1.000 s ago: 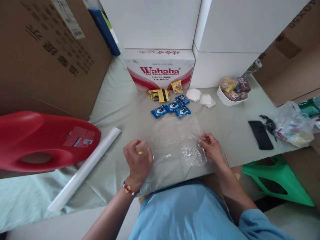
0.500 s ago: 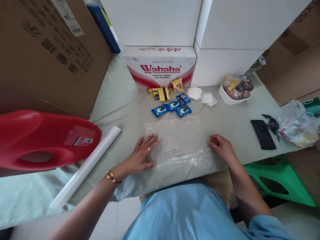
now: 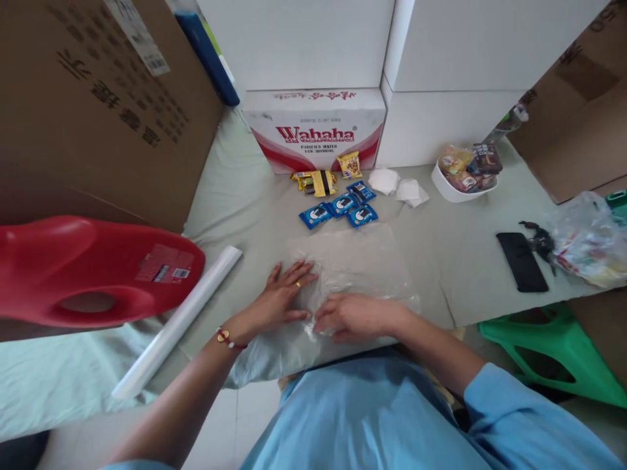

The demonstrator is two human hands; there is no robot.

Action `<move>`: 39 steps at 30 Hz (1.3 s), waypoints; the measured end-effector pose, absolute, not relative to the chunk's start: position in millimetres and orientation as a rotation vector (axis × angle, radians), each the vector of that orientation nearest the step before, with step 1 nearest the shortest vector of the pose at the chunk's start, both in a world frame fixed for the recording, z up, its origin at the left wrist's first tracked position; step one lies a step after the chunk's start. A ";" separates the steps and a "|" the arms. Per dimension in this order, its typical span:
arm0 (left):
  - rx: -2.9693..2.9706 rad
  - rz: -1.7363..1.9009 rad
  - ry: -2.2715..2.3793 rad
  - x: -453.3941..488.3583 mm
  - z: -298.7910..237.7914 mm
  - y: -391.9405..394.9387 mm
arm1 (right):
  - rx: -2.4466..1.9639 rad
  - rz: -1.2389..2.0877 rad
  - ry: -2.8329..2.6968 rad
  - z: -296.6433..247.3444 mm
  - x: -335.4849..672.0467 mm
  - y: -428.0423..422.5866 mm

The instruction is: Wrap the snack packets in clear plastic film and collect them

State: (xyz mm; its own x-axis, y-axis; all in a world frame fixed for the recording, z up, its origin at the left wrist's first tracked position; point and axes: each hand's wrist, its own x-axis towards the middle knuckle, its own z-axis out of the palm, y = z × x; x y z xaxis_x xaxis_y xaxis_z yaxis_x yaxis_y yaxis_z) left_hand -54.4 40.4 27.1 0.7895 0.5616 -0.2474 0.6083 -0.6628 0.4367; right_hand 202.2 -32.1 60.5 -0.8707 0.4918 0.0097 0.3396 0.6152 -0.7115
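Note:
A clear plastic bag [image 3: 362,261] lies flat and slightly wrinkled on the cloth-covered table in front of me. My left hand [image 3: 287,294] rests on its left side, fingers stretched out and palm down. Over the bag's near part reaches my right hand [image 3: 355,316], fingers bent and together on the film close to my left thumb. Some of the plastic is bunched at those fingertips. Beyond the bag are several blue snack packets [image 3: 343,205], yellow snack packets [image 3: 322,183] and two folded white tissues [image 3: 383,181].
A Wahaba-style printed carton [image 3: 316,134] stands at the back. Leftward are a red jug [image 3: 161,261] and a white roll [image 3: 181,320]. To the right are a white snack bowl [image 3: 460,190], a black phone [image 3: 522,261], a plastic bag of items [image 3: 592,241] and a green stool [image 3: 563,346].
My right hand has moved left from the bag's right edge, across its near part, to beside my left thumb. My left hand stays spread on the left side.

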 end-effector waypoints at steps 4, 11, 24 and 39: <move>2.446 -0.098 0.841 -61.0 27.7 39.1 | -0.191 1.448 -2.462 63.3 200.1 -43.4; 2.388 -0.029 0.848 -60.2 27.8 48.7 | -0.951 0.963 -2.509 54.7 190.7 -40.0; 2.491 0.923 1.366 -13.2 63.6 -17.3 | -0.971 0.740 -2.707 11.9 154.3 -69.1; 2.387 1.026 1.577 -15.3 -0.5 -6.7 | -0.917 1.078 -2.607 28.1 175.9 -85.8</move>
State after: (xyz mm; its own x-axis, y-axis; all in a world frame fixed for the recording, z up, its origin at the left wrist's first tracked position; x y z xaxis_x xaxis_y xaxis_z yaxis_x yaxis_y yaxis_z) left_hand -15.3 -6.7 -0.5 0.2354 0.8473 0.4762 0.7786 -0.4576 0.4293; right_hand 175.9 -85.8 28.1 -0.7953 0.6022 -0.0700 0.4757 0.5484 -0.6877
